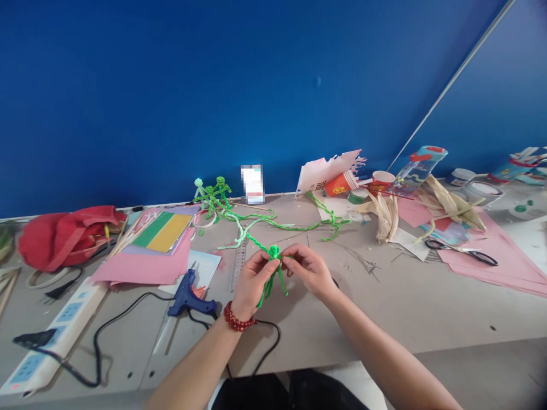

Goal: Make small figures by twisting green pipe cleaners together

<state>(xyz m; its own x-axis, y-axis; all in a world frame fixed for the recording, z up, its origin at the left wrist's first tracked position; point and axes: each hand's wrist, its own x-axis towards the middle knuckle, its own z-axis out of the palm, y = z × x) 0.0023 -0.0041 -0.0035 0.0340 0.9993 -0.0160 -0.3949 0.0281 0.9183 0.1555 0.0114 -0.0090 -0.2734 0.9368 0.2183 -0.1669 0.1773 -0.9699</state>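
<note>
Right of the blue glue gun point(186, 296), the left hand's point(251, 280) and right hand's point(311, 270) fingers are pinching a green twisted-cord figure point(274, 251).

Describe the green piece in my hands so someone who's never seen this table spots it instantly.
From the blue wall, come down to the grey table. There, the left hand and right hand pinch a green piece with a round knot on top and strands hanging below. Unlike the green figures by the wall, it's held above the table.
</note>
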